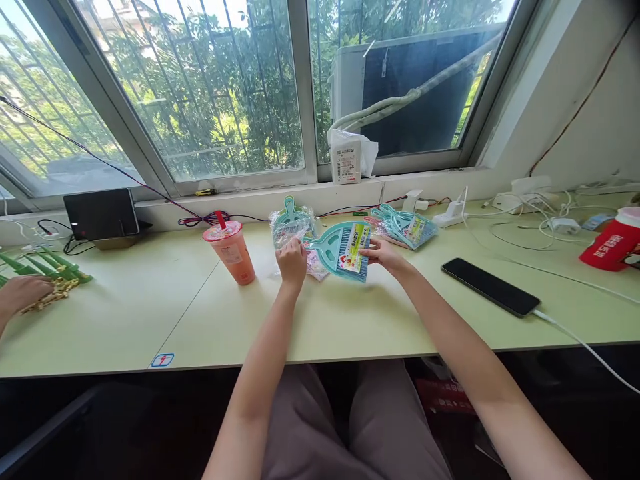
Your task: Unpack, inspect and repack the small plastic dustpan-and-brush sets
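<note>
Turquoise dustpan-and-brush set [331,249], pinched by left fingers [301,247] at its handle [313,244], right fingers [374,251] at its opposite edge; one lifted; bagged sets [414,228] beyond the fingers not picked up.

From my remote feed, I read this as an office-like workroom, though I can't be certain. A long pale-green desk [360,327] runs beneath a barred window [225,100]. On it I see a propped dark screen [103,213], a cabled phone [490,287], white plugs [565,226] and a sticker [163,360].
</note>
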`<state>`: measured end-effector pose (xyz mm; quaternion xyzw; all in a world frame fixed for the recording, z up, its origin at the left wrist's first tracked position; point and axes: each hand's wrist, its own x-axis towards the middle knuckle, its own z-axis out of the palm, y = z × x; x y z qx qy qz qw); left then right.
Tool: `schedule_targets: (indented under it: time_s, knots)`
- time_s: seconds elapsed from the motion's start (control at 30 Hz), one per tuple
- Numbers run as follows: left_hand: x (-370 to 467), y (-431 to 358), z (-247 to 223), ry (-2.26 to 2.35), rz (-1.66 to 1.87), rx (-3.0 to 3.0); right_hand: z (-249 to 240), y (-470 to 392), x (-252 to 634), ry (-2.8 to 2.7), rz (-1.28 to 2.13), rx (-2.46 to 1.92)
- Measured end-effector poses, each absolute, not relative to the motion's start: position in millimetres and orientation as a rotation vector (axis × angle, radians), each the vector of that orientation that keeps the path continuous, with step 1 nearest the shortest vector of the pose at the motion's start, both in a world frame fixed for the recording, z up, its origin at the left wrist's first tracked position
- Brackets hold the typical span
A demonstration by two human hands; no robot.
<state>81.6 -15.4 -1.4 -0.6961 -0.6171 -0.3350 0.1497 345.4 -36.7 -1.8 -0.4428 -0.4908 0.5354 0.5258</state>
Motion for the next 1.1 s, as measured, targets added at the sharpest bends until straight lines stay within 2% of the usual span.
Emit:
schedule_targets:
  time_s: [0.17,0.37,0.6,0.97,1.03,1.1]
  knots:
    - [74,-14,-1,-1.749,-0.968,-1.932,2,-39,340,-1.223,1.28,-1.094]
    - [72,-14,-3,-1.688,-0.985,-1.926,-8,-30,332,-0.931,1.18,-1.119]
    - [73,-15,-5,-1.556,-1.206,-1.888,-9,-33,321,-1.01,1.302,-0.997]
    - [93,-25,-8,-0.984,-1.131,-2.217,-11,-42,300,-1.036,1.181,-0.963]
    - [97,-33,-8,-0.977,-1.246,-2.172,-12,-42,298,-1.013,1.154,-0.932]
    - [100,-37,-7,-1.07,-1.558,-1.977,-13,-43,296,-0.963,1.133,-0.91]
